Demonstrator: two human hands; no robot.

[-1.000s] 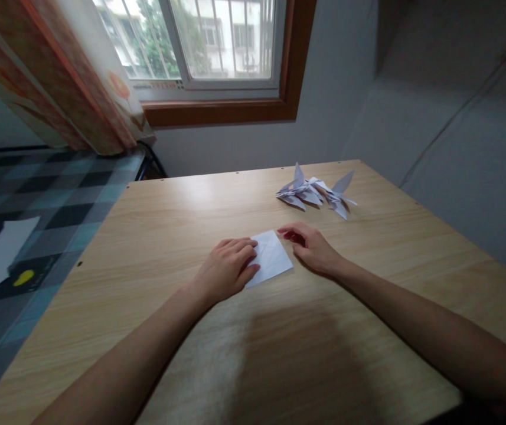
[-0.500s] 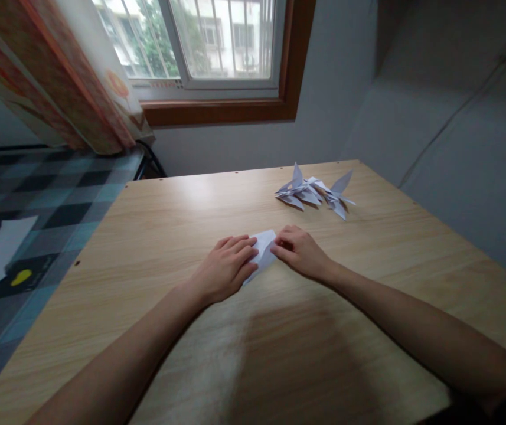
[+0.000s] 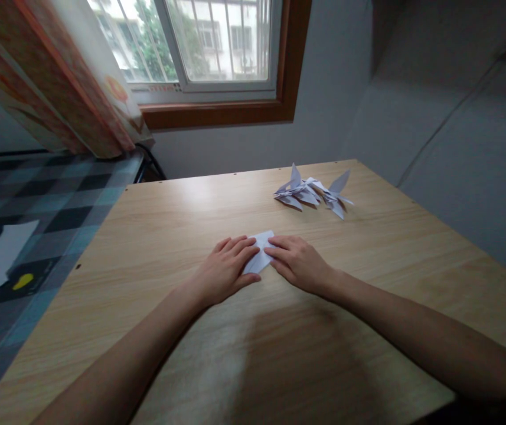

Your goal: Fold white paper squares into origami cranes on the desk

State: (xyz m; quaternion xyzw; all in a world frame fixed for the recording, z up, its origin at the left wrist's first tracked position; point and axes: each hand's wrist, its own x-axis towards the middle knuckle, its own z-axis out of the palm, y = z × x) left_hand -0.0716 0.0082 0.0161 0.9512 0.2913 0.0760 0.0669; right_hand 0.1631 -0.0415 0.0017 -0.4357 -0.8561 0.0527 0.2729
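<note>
A small white sheet of paper (image 3: 260, 251) lies folded on the wooden table (image 3: 168, 230), mostly covered by both hands. My left hand (image 3: 226, 273) rests flat on its left part, fingers together and pressing down. My right hand (image 3: 296, 263) lies flat on its right part, fingertips meeting the left hand's over the paper. Only a narrow strip of paper shows between and above the fingers.
Several finished folded white paper shapes (image 3: 311, 192) lie in a pile at the far right of the table. A window (image 3: 217, 41) and a patterned curtain (image 3: 58, 77) stand behind. A bed with a checked cover (image 3: 22, 212) borders the table's left edge.
My right hand moved left over the paper and folded its right side across, so the sheet shows much narrower. My left hand stayed pressing on the left part.
</note>
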